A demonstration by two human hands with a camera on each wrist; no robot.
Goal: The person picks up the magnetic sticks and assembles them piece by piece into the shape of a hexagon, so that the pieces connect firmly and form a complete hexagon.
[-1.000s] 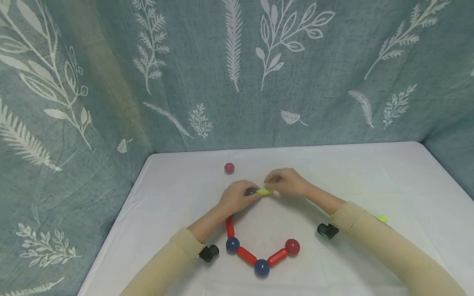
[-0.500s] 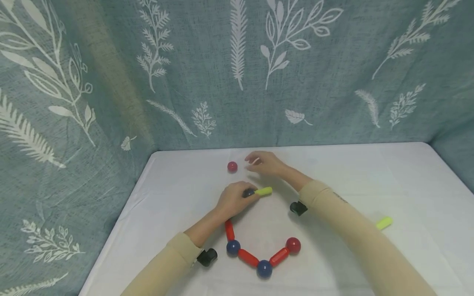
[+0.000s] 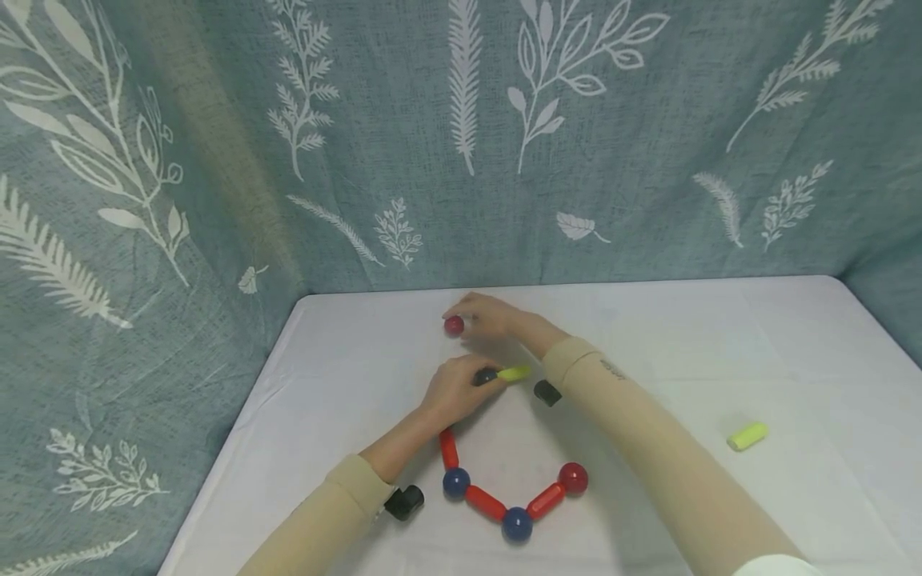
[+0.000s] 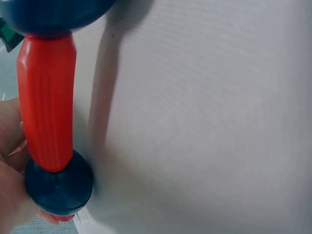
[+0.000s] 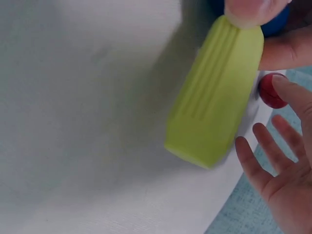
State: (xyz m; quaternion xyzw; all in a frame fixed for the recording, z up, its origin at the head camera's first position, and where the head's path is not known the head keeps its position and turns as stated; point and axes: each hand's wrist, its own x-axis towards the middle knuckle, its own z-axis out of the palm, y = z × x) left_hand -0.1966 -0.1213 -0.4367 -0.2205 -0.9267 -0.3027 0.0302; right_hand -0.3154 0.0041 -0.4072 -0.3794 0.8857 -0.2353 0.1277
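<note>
My left hand (image 3: 461,388) grips the dark blue ball (image 3: 486,375) at the upper end of a ball-and-rod chain. A yellow rod (image 5: 214,97) sticks out from that ball to the right, with the left thumb (image 5: 248,9) over its inner end. From the same ball a red rod (image 4: 48,102) runs to a second blue ball (image 3: 456,483). Farther back, my right hand (image 3: 493,318) reaches around a loose red ball (image 3: 454,326). One fingertip overlaps this ball in the right wrist view, while the other fingers are spread.
Nearer the front, the chain continues through a red rod (image 3: 486,502), a blue ball (image 3: 517,525) and another red rod (image 3: 546,501) to a red ball (image 3: 573,478). A loose yellow rod (image 3: 747,436) lies at the right. Behind the white table (image 3: 691,336) hangs a patterned curtain (image 3: 634,144).
The right hand has let go of the yellow rod and moved back and left to the loose red ball. The left hand keeps its hold on the blue ball.
</note>
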